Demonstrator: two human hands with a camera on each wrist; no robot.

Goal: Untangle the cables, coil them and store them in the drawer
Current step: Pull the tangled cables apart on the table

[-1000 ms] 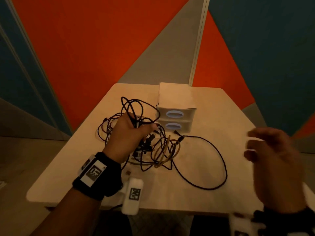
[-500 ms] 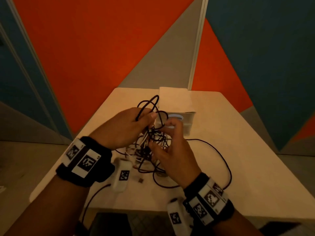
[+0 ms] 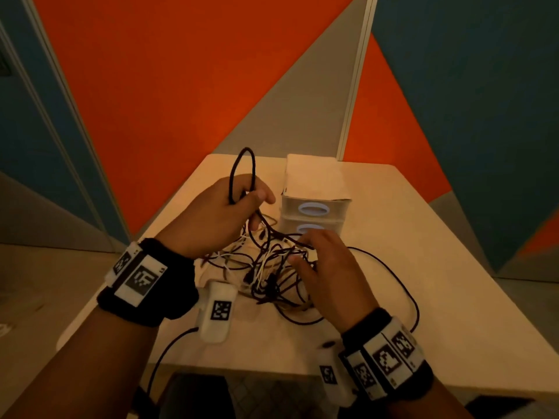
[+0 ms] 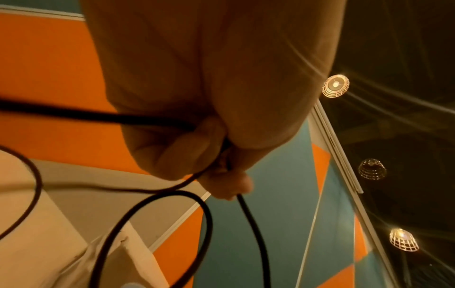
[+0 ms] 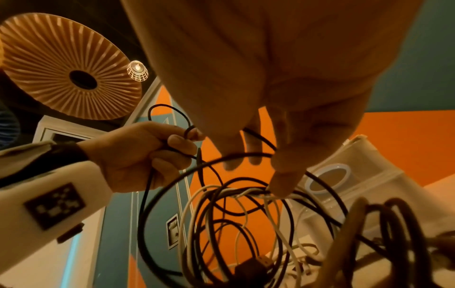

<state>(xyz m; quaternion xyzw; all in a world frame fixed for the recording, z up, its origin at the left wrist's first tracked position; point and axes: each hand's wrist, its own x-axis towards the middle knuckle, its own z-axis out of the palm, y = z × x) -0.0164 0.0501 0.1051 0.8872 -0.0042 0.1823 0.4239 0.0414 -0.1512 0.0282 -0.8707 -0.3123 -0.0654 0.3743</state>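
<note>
Table (image 3: pixel 423 267), pale wood, set against orange, blue and grey wall panels. I see the tangle of cables (image 3: pixel 272 267) lying near the table's middle, black and white strands mixed, just in front of the drawer unit (image 3: pixel 314 189).

Left hand (image 3: pixel 223 213): fingers curled round a black cable (image 3: pixel 242 173), raised above the pile. A loop of that cable stands up past the knuckles; the rest trails down into the tangle. The left wrist view confirms it: the black cable (image 4: pixel 152 120) passes through the closed fist (image 4: pixel 197 97) and comes out below the fingers.

Right hand (image 3: pixel 329 267): low over the right side of the tangle, palm down, fingers bent into the strands. In the right wrist view the fingertips (image 5: pixel 280 185) sit on a bunch of black and white cables (image 5: pixel 246 193); I read it as a pinch, though the thumb is hard to make out. The left hand (image 5: pixel 147 152) shows there too, gripping its black cable.

Drawer unit: two stacked translucent drawers, each with a white ring handle, both closed. The upper handle (image 3: pixel 313 209) is clear; the lower one is partly hidden behind my right hand.

One long black strand (image 3: pixel 405 291) loops out to the right of the pile across the tabletop. Both wrists carry black bands with marker tags (image 3: pixel 142 279).
</note>
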